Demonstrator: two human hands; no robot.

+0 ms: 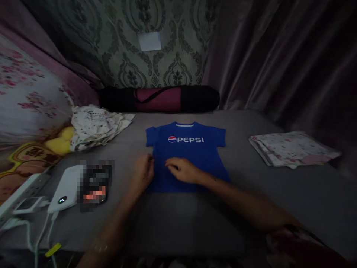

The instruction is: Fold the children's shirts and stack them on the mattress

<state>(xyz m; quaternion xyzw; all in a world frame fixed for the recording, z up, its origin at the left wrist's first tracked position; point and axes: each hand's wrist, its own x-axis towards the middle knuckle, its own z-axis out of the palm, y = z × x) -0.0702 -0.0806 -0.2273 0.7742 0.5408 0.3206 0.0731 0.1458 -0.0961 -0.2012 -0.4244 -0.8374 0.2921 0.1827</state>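
A blue short-sleeved T-shirt with a white PEPSI print lies spread out face up on the grey bed sheet, its collar pointing away from me. My left hand is at the shirt's left edge, slightly smeared by motion, with its fingers curled in. Over the left middle of the shirt is my right hand, fingers bent and closed towards the thumb. Whether either hand pinches any cloth is hidden. The right forearm covers part of the lower hem.
Crumpled white printed cloths and a yellow plush lie left. Nearer are a white power bank with cables, a pixelated object and a power strip. Folded floral cloth lies right; a long black-and-maroon bag lies behind.
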